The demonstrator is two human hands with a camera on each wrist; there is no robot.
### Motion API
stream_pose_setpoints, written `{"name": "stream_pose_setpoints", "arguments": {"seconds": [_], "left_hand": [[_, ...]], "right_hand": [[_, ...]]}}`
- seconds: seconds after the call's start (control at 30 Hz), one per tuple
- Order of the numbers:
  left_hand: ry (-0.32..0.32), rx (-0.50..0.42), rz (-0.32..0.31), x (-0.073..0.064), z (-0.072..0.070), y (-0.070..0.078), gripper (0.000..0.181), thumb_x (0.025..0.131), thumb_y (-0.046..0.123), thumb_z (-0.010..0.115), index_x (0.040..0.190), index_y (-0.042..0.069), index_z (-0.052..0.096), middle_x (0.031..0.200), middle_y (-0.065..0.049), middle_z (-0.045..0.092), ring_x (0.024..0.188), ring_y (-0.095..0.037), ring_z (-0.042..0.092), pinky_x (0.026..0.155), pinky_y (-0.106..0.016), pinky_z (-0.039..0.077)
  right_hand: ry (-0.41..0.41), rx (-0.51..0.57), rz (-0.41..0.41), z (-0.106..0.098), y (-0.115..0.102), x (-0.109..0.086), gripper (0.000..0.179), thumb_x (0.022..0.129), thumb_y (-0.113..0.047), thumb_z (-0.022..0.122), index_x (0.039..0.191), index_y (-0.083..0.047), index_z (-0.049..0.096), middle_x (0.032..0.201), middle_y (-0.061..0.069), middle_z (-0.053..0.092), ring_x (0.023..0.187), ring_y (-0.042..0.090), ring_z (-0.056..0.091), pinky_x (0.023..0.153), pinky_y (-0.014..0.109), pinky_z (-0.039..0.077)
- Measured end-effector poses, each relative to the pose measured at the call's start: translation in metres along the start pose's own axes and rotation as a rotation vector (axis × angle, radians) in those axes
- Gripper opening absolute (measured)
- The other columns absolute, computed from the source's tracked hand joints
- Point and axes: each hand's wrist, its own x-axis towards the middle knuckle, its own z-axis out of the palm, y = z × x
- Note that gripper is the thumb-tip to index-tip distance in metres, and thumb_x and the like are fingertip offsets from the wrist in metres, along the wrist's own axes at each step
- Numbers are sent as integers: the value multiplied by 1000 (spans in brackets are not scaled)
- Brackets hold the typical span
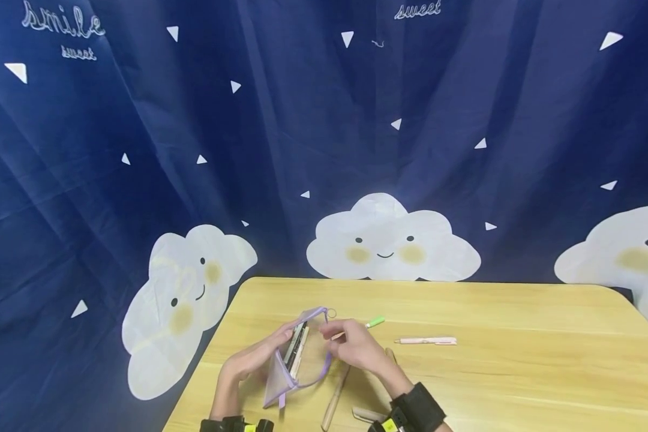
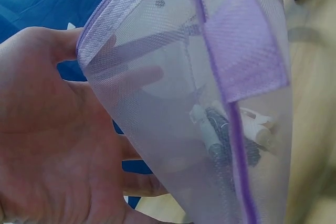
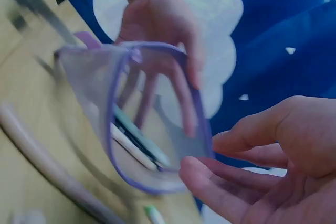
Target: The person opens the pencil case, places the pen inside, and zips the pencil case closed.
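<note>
My left hand [image 1: 259, 354] holds a translucent lilac mesh pencil case [image 2: 152, 129] by its side, thumb at the purple-edged rim and fingers spread behind the mesh. The mouth of the case gapes toward the right. Several pens [image 1: 298, 348] lie inside, dark and pale ones together; the mesh partly blurs them. At the right edge of the mouth is my right hand [image 1: 356, 345], its fingers bent a little and the thumb apart from the index finger [image 3: 247, 132]. No pen shows between them. Whether the fingertips touch the rim is hard to see.
On the wooden table [image 1: 518, 372] lie a green-ended pen [image 1: 375, 322] beyond my right hand and a pink pen [image 1: 425, 341] to its right. A tan pen [image 1: 335, 402] and another pale one [image 1: 368, 414] lie near my right wrist. A dark blue cloud-print curtain [image 1: 281, 132] hangs behind.
</note>
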Motion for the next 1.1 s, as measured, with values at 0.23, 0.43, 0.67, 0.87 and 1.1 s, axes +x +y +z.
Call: {"name": "stream_pose_setpoints", "arguments": {"seconds": [0.23, 0.43, 0.67, 0.87, 1.1], "left_hand": [[4, 10, -26, 2, -4, 4, 58, 112, 45, 21, 167, 25, 16, 168, -17, 19, 147, -44, 20, 111, -71, 24], [7, 9, -23, 2, -5, 4, 58, 113, 42, 23, 167, 23, 16, 171, -13, 13, 151, -43, 14, 113, -74, 17], [40, 21, -55, -1, -2, 0, 63, 113, 45, 26, 166, 13, 16, 171, -19, 7, 154, -44, 1, 117, -72, 3], [41, 11, -56, -3, -3, -2, 62, 113, 44, 26, 166, 14, 17, 171, -18, 8, 155, -44, 2, 118, -71, 2], [36, 19, -56, -1, -2, -3, 61, 112, 44, 26, 166, 16, 18, 171, -16, 8, 155, -43, 3, 118, -71, 4]], "right_hand": [[73, -147, -80, -47, 0, -27, 24, 94, 0, 65, 117, -4, 71, 114, 15, 71, 102, 30, 68, 85, 39, 60], [230, -315, -118, -85, 13, -54, 28, 91, 2, 71, 118, -6, 71, 115, 6, 72, 105, 30, 68, 82, 40, 60], [418, -529, -319, -111, 48, -72, 45, 79, 8, 80, 120, -6, 71, 116, 3, 71, 110, 30, 67, 92, 53, 56], [406, -582, -307, -112, 77, -71, 42, 79, 6, 82, 117, -7, 71, 113, 5, 68, 107, 28, 66, 87, 51, 58], [368, -642, -208, -111, 103, -69, 40, 78, 3, 85, 115, -7, 73, 110, 6, 66, 103, 26, 62, 85, 48, 58]]}}
